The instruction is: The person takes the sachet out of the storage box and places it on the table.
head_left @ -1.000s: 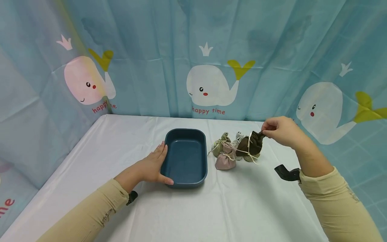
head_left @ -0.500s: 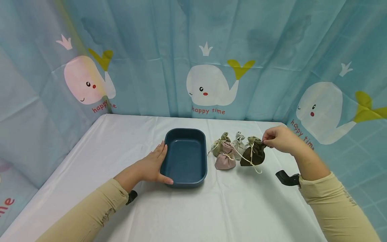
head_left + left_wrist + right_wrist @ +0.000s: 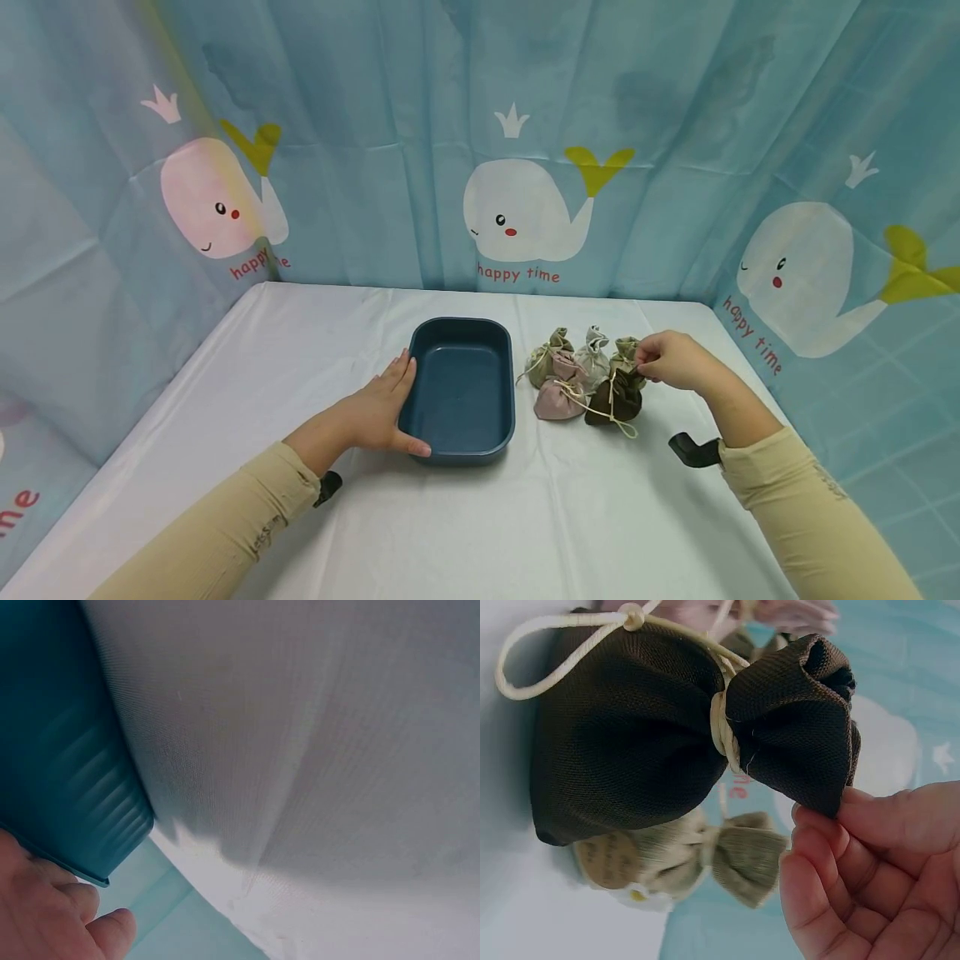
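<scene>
A dark brown drawstring pouch stands on the white cloth at the front right of a cluster of pouches. My right hand pinches the gathered top of this pouch between thumb and fingers, as the right wrist view shows at the pouch. Its pale cord hangs down in front. My left hand rests along the left rim of a dark blue rectangular tray, fingers straight and thumb spread at the near corner. In the left wrist view, part of the hand touches the tray's rim.
Beside the brown pouch are two pink pouches, the front pink pouch nearest. Behind are a green pouch, a pale grey pouch and an olive pouch. A whale-print curtain encloses the table.
My right hand has brought the brown pouch from above the other pouches down and toward me, onto the cloth beside the front pink pouch. The left hand and tray have stayed put.
</scene>
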`<state>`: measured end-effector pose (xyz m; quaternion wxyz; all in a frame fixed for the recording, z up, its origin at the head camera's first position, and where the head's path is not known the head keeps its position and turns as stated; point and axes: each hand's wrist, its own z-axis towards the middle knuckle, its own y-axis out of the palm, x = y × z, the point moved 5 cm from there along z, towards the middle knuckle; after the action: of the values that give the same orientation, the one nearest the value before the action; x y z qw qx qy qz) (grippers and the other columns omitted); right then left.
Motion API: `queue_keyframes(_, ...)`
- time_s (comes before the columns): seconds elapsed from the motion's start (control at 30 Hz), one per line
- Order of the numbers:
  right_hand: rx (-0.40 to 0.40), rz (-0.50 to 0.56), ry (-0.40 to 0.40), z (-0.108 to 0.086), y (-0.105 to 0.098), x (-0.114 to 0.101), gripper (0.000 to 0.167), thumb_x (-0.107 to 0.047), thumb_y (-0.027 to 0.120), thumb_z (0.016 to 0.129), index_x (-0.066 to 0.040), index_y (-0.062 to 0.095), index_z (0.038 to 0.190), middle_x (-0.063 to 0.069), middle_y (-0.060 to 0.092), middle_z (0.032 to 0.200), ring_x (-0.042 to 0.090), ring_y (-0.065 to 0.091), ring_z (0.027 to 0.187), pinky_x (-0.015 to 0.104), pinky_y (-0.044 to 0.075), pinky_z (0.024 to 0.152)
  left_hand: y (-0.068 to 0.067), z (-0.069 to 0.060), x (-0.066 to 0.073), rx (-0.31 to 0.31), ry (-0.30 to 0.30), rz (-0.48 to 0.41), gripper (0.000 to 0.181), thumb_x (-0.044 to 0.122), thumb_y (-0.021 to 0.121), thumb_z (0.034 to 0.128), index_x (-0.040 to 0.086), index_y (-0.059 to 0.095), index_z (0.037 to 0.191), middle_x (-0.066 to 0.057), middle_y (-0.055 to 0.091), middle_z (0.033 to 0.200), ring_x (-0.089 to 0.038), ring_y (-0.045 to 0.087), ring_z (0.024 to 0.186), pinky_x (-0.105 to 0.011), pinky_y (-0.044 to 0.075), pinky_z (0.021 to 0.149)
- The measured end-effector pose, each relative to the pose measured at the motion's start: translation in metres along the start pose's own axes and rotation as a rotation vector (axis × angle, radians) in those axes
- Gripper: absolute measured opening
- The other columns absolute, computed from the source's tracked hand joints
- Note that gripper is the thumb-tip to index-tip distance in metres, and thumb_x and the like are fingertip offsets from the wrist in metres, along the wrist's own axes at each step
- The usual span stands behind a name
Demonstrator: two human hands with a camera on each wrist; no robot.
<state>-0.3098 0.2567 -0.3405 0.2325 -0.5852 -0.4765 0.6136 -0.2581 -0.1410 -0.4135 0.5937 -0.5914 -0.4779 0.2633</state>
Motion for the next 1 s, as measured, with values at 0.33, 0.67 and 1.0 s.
queue_keyframes(0.33, 0.058, -0.069, 0.058, 0.013, 0.009, 0.013, 0.013, -0.002, 0.053, 0.081, -0.005, 0.057, 0.07, 0.003, 0.051, 0.06, 0.017, 0.047, 0.057, 0.029, 0.038, 0.05, -0.003, -0.002, 0.003, -0.011, 0.001, 0.002, 0.137, 0.081, 0.058, 0.0548, -0.004, 0.001, 0.145, -0.019, -0.009, 0.151, -0.033, -0.001, 0.139, -0.052, 0.016, 0.107)
queue_keyframes(0.67, 0.128, -0.136, 0.076, 0.018, 0.014, 0.021, 0.015, -0.002, 0.05, 0.08, -0.006, 0.054, 0.066, 0.004, 0.049, 0.062, 0.02, 0.044, 0.057, 0.03, 0.035, 0.049, -0.001, 0.0, 0.001, -0.014, 0.004, 0.011, 0.137, 0.083, 0.056, 0.054, -0.002, -0.001, 0.145, -0.018, -0.011, 0.151, -0.033, -0.002, 0.139, -0.052, 0.015, 0.108)
queue_keyframes(1.0, 0.079, -0.147, 0.074, 0.02, 0.008, 0.015, 0.013, -0.006, 0.055, 0.082, -0.004, 0.061, 0.071, 0.005, 0.056, 0.067, 0.019, 0.048, 0.061, 0.031, 0.039, 0.053, 0.0, 0.002, -0.002, -0.015, -0.006, 0.044, 0.138, 0.085, 0.054, 0.0529, -0.001, -0.001, 0.145, -0.017, -0.011, 0.151, -0.031, -0.003, 0.139, -0.051, 0.016, 0.108)
